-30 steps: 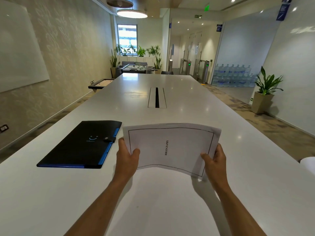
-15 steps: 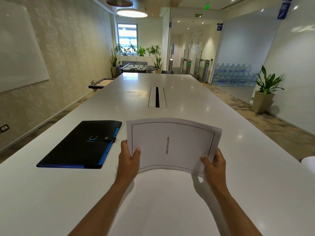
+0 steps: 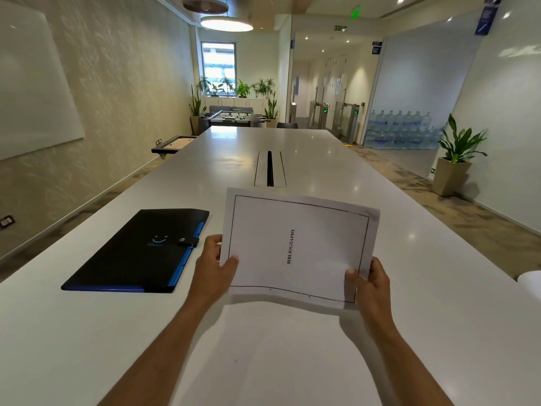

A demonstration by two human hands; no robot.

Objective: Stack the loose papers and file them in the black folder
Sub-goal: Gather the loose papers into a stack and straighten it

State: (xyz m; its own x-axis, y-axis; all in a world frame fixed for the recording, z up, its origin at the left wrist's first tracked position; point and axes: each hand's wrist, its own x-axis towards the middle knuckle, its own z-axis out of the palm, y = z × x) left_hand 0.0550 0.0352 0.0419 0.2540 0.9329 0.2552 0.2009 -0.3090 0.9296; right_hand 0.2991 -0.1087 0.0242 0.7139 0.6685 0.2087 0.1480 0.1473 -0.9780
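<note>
I hold a stack of white papers (image 3: 298,247) above the white table (image 3: 439,317), tilted up toward me; the top sheet has a black border and the word BIBLIOGRAPHY. My left hand (image 3: 213,268) grips the stack's near left corner and my right hand (image 3: 370,284) grips its near right corner. The black folder (image 3: 137,250) lies flat on the table to the left of the papers, closed, with a blue edge and a snap strap on its right side. It is apart from my left hand.
A cable slot (image 3: 270,168) runs along the table's middle beyond the papers. A white rounded object (image 3: 531,281) shows at the table's right edge. A potted plant (image 3: 456,159) stands on the floor at the right.
Both hands have raised the far edge of the papers, so the stack stands more upright and closer to me. The folder has not moved.
</note>
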